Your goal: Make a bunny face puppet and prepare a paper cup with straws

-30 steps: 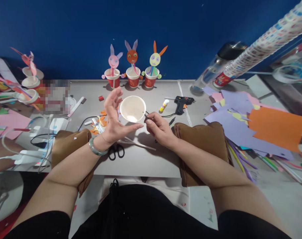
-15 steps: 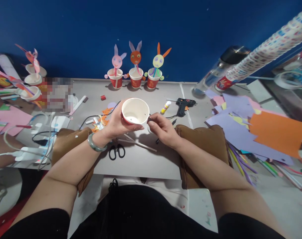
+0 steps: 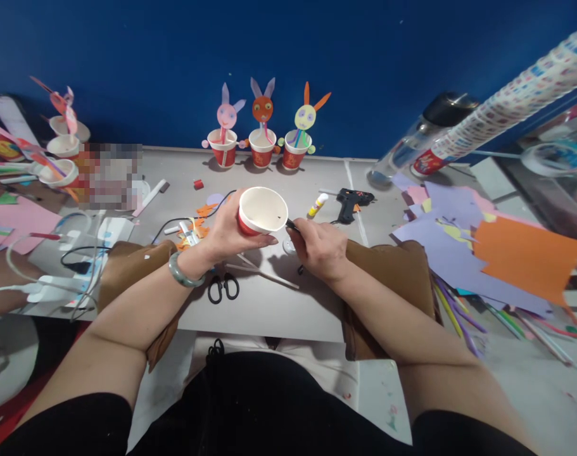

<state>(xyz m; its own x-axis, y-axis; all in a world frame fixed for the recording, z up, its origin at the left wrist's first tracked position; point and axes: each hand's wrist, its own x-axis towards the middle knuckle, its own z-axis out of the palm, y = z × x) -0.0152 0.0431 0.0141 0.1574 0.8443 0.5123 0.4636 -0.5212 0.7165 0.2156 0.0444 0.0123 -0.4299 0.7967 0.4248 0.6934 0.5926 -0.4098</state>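
Note:
My left hand (image 3: 224,231) is wrapped round a red paper cup (image 3: 263,212), its white inside tilted toward me. A small dark spot shows on the inner wall at the right. My right hand (image 3: 320,247) is closed on a slim dark tool (image 3: 292,225), whose tip meets the cup's right side just below the rim; the fingers hide most of it and its kind is unclear. Below the hands lie black-handled scissors (image 3: 223,288) and a pale thin stick (image 3: 273,277).
Three paper cups with rabbit figures (image 3: 263,149) line the blue wall. A black glue gun (image 3: 352,204) and a glue stick (image 3: 318,205) lie to the right, near a clear bottle (image 3: 412,142) and coloured paper (image 3: 530,247). White power strips (image 3: 64,288) lie at left.
The cup has shifted slightly right and turned, showing more of its red side. My right hand has rolled over, back upward, and more of the dark tool shows at the cup.

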